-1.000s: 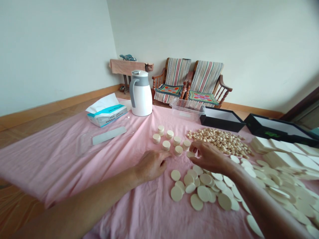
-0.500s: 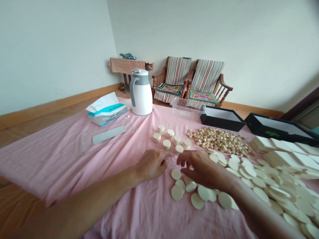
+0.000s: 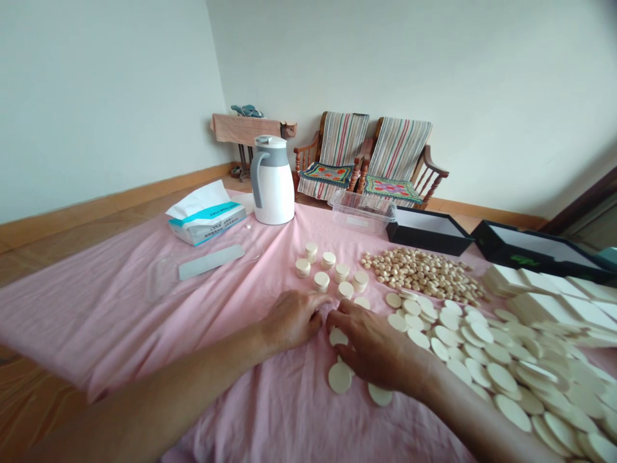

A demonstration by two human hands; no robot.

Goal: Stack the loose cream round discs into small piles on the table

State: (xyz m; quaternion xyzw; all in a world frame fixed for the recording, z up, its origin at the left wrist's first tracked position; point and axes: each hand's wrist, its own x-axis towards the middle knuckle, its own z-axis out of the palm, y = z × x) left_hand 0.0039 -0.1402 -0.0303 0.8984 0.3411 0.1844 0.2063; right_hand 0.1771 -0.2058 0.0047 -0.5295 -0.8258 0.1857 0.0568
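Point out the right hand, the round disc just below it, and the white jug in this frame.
Right hand (image 3: pixel 373 344): head view, on the back of the hand.
Round disc (image 3: pixel 340 378): head view, on its flat top face.
White jug (image 3: pixel 274 193): head view, on the body.

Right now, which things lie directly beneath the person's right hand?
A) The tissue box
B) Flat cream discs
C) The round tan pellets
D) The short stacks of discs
B: the right hand is spread over flat cream discs, which show from under its fingers and palm.
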